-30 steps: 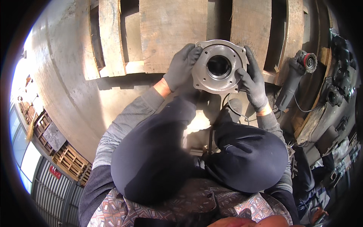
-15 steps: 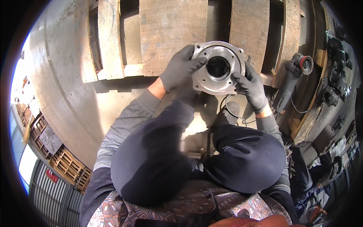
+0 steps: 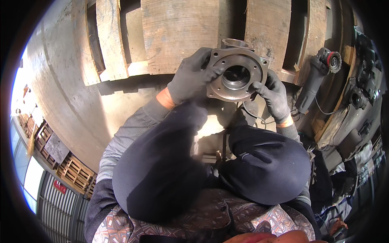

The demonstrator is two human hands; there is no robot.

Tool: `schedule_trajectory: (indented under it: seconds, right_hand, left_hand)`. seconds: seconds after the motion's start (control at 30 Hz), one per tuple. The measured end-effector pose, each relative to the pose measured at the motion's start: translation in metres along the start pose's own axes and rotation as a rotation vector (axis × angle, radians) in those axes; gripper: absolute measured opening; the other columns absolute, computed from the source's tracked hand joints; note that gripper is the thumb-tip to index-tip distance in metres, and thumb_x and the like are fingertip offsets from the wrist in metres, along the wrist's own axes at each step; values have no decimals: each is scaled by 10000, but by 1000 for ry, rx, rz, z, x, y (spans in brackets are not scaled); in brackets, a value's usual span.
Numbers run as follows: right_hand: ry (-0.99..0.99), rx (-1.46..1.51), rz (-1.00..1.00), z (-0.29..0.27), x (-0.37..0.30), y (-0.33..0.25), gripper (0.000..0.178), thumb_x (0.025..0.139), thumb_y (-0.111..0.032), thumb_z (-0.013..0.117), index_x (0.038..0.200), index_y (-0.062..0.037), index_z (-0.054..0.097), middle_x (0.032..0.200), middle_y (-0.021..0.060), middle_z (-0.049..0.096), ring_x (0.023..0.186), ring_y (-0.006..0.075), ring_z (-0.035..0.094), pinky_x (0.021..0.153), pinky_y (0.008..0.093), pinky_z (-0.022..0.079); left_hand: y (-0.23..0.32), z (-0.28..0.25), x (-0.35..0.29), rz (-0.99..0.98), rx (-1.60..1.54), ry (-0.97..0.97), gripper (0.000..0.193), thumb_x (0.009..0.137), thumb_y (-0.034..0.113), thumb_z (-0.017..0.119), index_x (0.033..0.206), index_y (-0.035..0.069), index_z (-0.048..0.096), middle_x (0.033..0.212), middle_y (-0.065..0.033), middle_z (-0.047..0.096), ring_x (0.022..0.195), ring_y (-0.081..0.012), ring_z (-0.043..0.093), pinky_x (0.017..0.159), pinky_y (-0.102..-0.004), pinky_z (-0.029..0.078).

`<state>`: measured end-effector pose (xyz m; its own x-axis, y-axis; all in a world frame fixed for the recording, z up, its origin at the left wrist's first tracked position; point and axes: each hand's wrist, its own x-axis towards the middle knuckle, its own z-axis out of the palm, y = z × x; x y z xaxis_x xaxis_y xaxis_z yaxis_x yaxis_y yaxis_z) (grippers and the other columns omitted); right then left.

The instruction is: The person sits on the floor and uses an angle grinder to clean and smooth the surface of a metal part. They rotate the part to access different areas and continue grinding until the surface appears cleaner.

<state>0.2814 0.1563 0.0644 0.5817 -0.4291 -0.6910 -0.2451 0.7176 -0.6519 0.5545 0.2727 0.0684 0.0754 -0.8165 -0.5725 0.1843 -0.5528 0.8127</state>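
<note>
Between my hands is a grey metal flanged housing (image 3: 220, 86), its square flange with corner holes and a round central bore turned toward me. A ring-shaped opening of the same part shows beyond its far edge. My left hand (image 3: 193, 75), in a dark grey glove, grips the left side with the thumb over the flange face. My right hand (image 3: 275, 97), gloved alike, is closed on the lower right corner, thumb on the front. The fingers behind the flange are mostly hidden. The part is held up in front of a wooden pallet (image 3: 180, 36), above my knees.
An angle grinder (image 3: 310, 85) with a wire brush wheel lies on the pallet's right side, its cord trailing off. Farther right, dark metal castings (image 3: 358, 97) sit in a group. Small wooden pallets (image 3: 75, 172) are stacked at far left. A person's dark-clothed limb (image 3: 324, 182) shows at lower right.
The housing has tilted, so its far ring-shaped opening now shows above the flange and the face looks darker. Both hands keep their hold. The whole view has shifted slightly.
</note>
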Motion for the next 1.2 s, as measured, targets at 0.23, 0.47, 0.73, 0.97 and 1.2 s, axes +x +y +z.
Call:
schedule_trajectory:
  seconds: [0.23, 0.47, 0.73, 0.97, 1.2]
  right_hand:
    - [-27, 7, -54, 7, 4, -2, 539, 1015, -130, 737, 1466, 71, 521, 1122, 106, 715, 909, 138, 687, 777, 289, 586]
    - [65, -80, -99, 6, 23, -9, 578, 990, -211, 737, 1479, 34, 549, 954, 21, 673, 685, 64, 596, 594, 222, 503]
    - [48, -26, -72, 7, 28, -14, 499, 997, -163, 703, 1431, 42, 568, 970, 9, 662, 721, 60, 579, 622, 228, 502]
    - [79, -36, -192, 3, 28, -3, 564, 994, -134, 703, 1495, 60, 531, 1131, 64, 708, 926, 101, 636, 790, 243, 530]
    - [133, -93, -220, -1, 53, 15, 552, 1028, -161, 726, 1494, 60, 528, 1287, 98, 691, 1134, 134, 638, 1006, 300, 520]
  left_hand:
    - [-3, -1, 1, 54, -81, 62, 459, 1026, 120, 732, 1419, -45, 562, 1257, -69, 671, 1120, -120, 607, 1002, -265, 499]
    - [-7, 0, 22, 48, -162, 92, 395, 1031, 164, 739, 1338, -38, 594, 1210, -70, 684, 1088, -115, 619, 962, -279, 519]
    - [2, -1, 27, 20, -196, 73, 373, 1047, 143, 707, 1350, -44, 597, 1219, -65, 691, 1091, -125, 632, 963, -289, 521]
    - [10, 2, 19, 63, -185, 96, 434, 1041, 146, 726, 1393, -54, 571, 1305, -91, 674, 1180, -149, 617, 1037, -302, 509]
    - [-8, -10, 44, 134, -91, 70, 397, 1045, 111, 697, 1395, -31, 574, 1229, -39, 656, 1089, -80, 591, 980, -250, 487]
